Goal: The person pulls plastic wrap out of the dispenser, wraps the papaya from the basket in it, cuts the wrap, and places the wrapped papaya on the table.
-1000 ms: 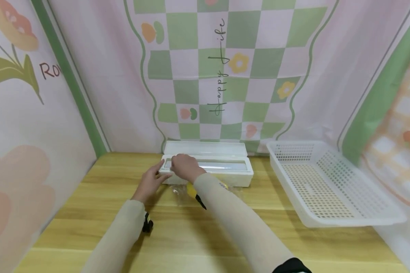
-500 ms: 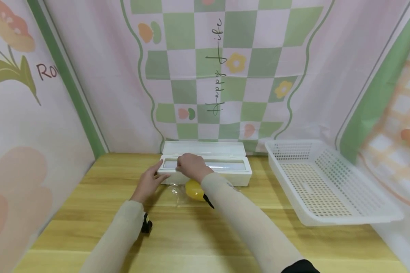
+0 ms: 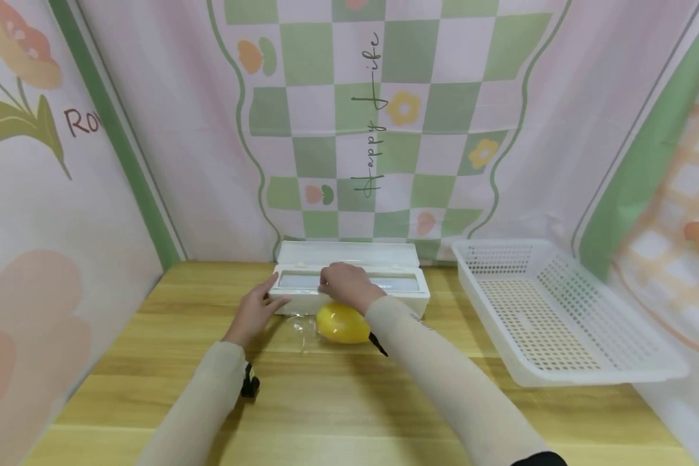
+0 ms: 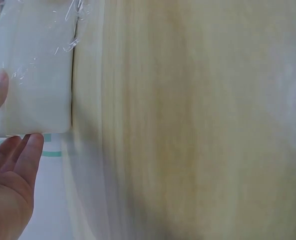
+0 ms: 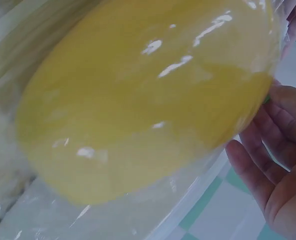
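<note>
A white plastic wrap dispenser stands at the table's back, its lid raised and a pale roll inside. My left hand holds its left end, thumb on the front and fingertips against the end face. Over the front edge, near the middle, my right hand curls its fingers, pinching what appears to be a slide cutter, mostly hidden. Just in front lies a yellow, mango-like fruit under clear plastic film. In the right wrist view the film covers the fruit closely, beside my fingers.
To the right stands a white perforated basket on the wooden table. A patterned curtain hangs right behind the dispenser, with printed cloth on both sides.
My right hand has slid rightwards along the dispenser's front edge, uncovering more of the yellow fruit. My left hand keeps its place on the left end.
</note>
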A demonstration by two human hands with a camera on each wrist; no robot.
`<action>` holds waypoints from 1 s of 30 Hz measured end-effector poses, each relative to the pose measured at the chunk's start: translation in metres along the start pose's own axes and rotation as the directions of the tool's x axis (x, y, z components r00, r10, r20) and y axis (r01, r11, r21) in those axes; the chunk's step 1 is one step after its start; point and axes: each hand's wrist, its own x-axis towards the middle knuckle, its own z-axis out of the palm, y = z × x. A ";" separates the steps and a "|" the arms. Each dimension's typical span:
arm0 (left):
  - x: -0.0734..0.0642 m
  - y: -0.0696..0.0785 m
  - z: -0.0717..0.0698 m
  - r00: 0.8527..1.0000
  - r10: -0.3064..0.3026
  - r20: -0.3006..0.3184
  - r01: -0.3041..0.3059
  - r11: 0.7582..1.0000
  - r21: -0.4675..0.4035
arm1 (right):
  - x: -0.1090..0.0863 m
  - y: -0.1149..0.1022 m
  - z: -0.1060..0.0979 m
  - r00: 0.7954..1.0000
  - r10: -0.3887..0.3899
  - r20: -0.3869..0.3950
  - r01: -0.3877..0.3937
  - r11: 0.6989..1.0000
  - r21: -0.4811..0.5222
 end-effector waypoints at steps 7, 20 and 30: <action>0.001 -0.002 0.001 1.000 0.006 0.002 -0.006 1.000 -0.004 | -0.011 0.017 -0.002 1.000 0.008 -0.003 -0.008 1.000 -0.001; 0.000 -0.001 0.001 1.000 0.015 -0.004 -0.015 1.000 0.002 | -0.032 0.045 -0.002 0.999 0.004 -0.050 -0.002 1.000 0.028; 0.000 -0.002 0.001 1.000 0.011 -0.016 -0.011 1.000 -0.012 | -0.047 0.065 -0.002 0.995 -0.014 -0.100 0.016 1.000 0.021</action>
